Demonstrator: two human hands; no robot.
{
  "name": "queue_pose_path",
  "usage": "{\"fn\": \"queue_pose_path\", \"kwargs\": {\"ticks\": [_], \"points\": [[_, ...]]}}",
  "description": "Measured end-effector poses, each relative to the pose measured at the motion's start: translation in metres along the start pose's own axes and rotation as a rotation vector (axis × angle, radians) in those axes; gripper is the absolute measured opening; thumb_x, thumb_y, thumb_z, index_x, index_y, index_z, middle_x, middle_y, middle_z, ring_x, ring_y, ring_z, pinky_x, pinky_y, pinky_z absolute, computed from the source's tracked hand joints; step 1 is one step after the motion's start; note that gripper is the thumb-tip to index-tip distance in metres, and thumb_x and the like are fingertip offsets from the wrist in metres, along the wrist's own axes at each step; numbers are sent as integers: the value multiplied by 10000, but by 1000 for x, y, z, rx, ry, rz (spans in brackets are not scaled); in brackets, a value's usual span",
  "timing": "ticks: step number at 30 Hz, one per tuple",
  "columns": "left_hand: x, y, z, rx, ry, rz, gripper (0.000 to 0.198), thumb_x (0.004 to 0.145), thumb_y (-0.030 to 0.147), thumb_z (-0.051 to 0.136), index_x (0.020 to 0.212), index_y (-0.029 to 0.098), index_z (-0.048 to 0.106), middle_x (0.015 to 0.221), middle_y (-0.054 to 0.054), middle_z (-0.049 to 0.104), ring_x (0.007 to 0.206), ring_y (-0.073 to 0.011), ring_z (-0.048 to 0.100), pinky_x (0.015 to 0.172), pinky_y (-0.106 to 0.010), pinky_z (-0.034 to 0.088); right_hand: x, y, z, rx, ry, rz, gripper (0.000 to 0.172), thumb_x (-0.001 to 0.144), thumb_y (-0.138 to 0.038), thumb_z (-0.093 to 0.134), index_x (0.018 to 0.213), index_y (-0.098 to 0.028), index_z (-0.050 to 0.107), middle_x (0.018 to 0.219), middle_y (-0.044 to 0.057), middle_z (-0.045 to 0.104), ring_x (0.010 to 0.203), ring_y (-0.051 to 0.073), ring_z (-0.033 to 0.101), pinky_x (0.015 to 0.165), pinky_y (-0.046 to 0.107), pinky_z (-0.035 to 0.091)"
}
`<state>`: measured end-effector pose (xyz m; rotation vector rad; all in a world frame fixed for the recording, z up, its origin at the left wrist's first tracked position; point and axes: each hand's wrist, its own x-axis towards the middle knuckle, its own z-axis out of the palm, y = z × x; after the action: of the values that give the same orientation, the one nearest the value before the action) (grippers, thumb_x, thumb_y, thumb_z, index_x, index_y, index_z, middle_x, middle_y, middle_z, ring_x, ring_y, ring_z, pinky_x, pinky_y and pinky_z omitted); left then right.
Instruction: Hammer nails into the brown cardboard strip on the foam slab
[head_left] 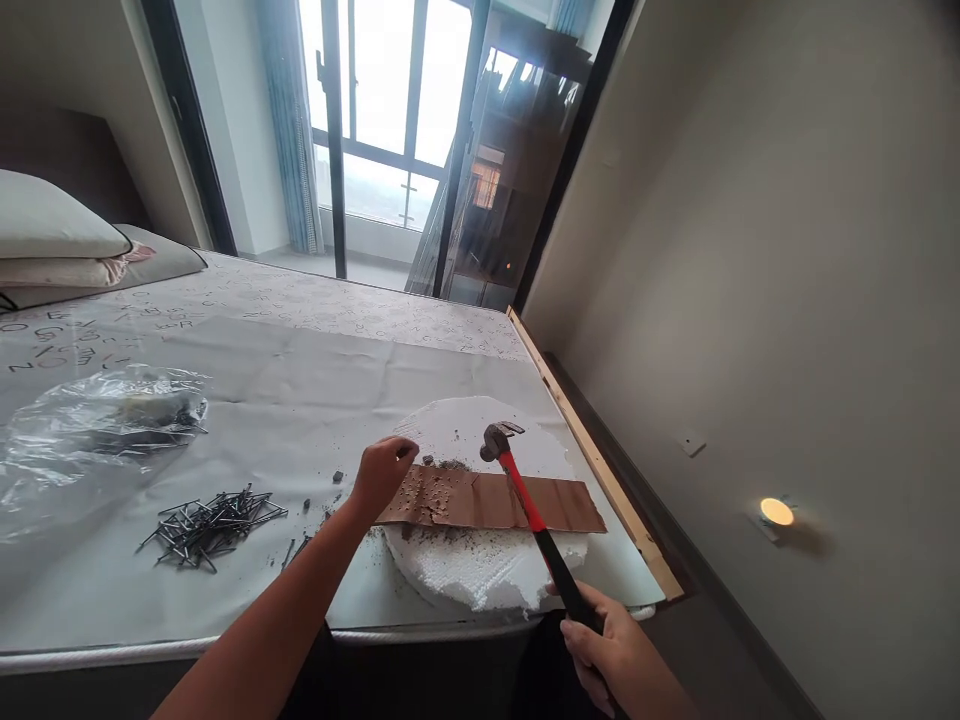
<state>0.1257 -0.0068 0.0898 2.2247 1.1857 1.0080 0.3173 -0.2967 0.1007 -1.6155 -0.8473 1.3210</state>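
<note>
Claw hammer with a dull grey metal head and a slim handle, red near the head and black along the grip (534, 517), slants in the head view above a flat, reddish-brown strip of board (487, 500). The person's right hand (611, 645) is wrapped around the lower end of the black grip; the rounded striking face points left and the curved claw points right.

The board lies across a rough-edged, roughly round slab of white, beady foam (465, 575). Its left end is pitted with many small holes and looks frayed along the near edge, while its right part is smoother, with darker streaks. Gritty grey crumbs (450, 465) are scattered beside it on the foam.

The person's left hand (381, 472) is at the board's left end, its fingers bunched together; from this angle I cannot tell whether something small is pinched in them.

Under the foam, a smooth, slightly creased grey sheet (315, 390) covers part of a pale mattress printed with letters (300, 295). On the sheet, left of the left arm, lie a tangled heap of thin, dark metal nails (210, 528) and a crinkled, clear plastic bag (105, 430). A straight, pale wooden batten (595, 455) runs along the mattress's right side.
</note>
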Motion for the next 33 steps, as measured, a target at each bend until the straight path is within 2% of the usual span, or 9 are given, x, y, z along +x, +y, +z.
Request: {"fn": "queue_pose_path", "kwargs": {"ticks": [4,7,12,17,20,23,26,29,33], "points": [[-10,-10,13,188,-279,-18,180,725,206,500,703,197,679,753,-29,691,718,-162,604,651,-239,425,4,3,-2,25,26,-5,597,731,-462,531,1183,-106,373,444,-139,330,280,48,282,284,172,229],[-15,-12,21,266,-381,-17,158,691,179,521,655,198,674,768,-40,684,751,-173,606,655,-235,415,8,3,1,22,-4,53,554,719,-405,519,1162,-99,388,451,-135,346,272,46,283,262,167,223],[-18,-13,23,305,-404,7,157,686,172,524,682,199,678,812,-49,670,770,-182,601,660,-245,412,10,1,9,19,-84,94,536,703,-336,519,1167,-91,406,451,-133,350,272,44,290,265,162,227],[-19,-11,20,299,-429,-6,144,719,190,533,727,191,677,840,-55,658,792,-186,599,668,-251,423,-1,-7,6,69,-47,69,618,731,-409,540,1232,-92,365,434,-136,337,288,46,265,280,169,218],[-21,-5,23,322,-376,47,193,772,240,507,831,193,684,936,-73,652,849,-201,600,740,-283,440,-5,-8,1,90,-25,60,601,747,-428,548,1230,-114,377,432,-135,331,305,50,271,295,169,229],[-27,1,39,370,-327,240,337,813,340,488,1094,211,621,1221,-99,563,1138,-264,491,957,-378,361,-3,-3,-2,137,-22,42,578,737,-437,558,1204,-137,395,492,-122,366,310,44,300,292,172,249],[-35,4,64,412,-427,412,511,844,422,432,1299,192,464,1423,-89,363,1336,-278,244,1082,-433,185,4,3,-4,155,-2,17,579,713,-467,563,1168,-142,414,484,-127,361,292,45,301,267,171,243],[-39,4,80,442,-531,447,545,881,436,339,1356,173,388,1443,-81,323,1355,-264,204,1098,-437,131,8,6,-7,160,10,24,577,697,-452,570,1161,-145,417,478,-132,360,288,40,292,264,165,255],[-39,3,80,457,-559,439,545,889,431,321,1371,181,365,1447,-70,310,1355,-260,206,1101,-434,119,8,3,-9,171,-25,55,615,678,-435,579,1183,-133,398,483,-130,377,283,36,293,262,158,235]]}}
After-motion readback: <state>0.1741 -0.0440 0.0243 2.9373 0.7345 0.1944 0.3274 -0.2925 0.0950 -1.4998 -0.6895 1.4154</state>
